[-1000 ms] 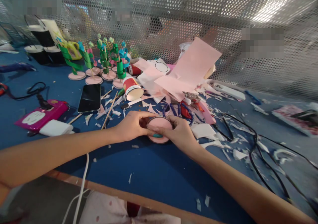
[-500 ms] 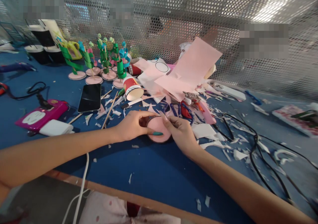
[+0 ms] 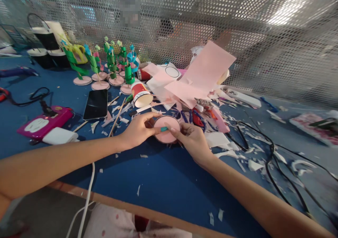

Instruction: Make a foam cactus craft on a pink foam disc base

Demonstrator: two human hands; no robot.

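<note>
The left hand (image 3: 139, 130) grasps the pink disc (image 3: 165, 136) at its nine o'clock edge, and the right hand (image 3: 194, 139) grasps it at three o'clock. The disc is over the blue tabletop (image 3: 163, 181); whether it touches there, one cannot tell. From the disc, the paper cup (image 3: 141, 93) lies at eleven o'clock, the phone (image 3: 95, 104) at ten, the pink paper (image 3: 207, 67) at one.

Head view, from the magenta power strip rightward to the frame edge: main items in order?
Magenta power strip → phone → left hand → pink disc → right hand → pink-patterned item by the edge.
</note>
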